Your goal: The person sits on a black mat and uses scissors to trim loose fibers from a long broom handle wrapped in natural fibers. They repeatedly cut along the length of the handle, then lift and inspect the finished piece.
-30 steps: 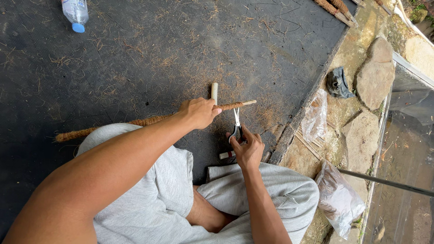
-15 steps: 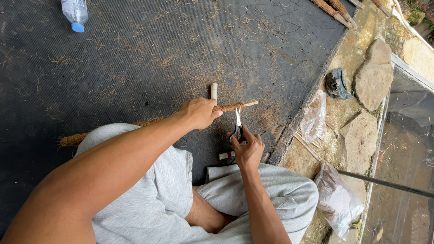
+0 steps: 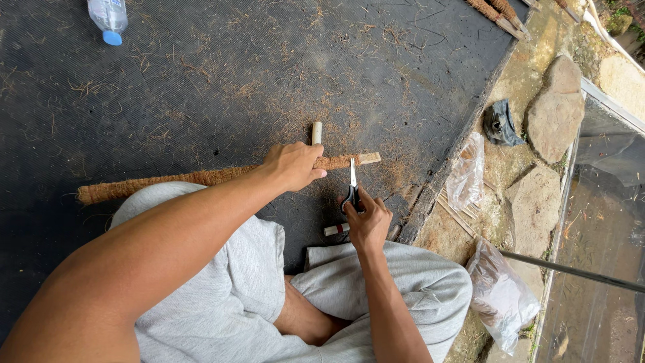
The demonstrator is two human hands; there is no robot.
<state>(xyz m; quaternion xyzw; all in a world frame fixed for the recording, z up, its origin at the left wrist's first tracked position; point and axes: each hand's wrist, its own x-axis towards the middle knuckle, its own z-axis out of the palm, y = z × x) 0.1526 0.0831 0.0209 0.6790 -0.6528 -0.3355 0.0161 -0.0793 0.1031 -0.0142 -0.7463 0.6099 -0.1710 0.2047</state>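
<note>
Here my left hand [image 3: 293,165] gripped the coir-wrapped stick [image 3: 201,178]; my right hand [image 3: 367,222] clasped scissors [image 3: 352,185] beside its bare end.

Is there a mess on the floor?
Yes. Loose brown fibres are scattered over the dark mat around the fibre-wrapped stick, and a plastic bottle lies on its side at the far edge.

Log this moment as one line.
left hand: grips fibre-wrapped stick | right hand: holds scissors at stick's end | surface: dark mat
</note>
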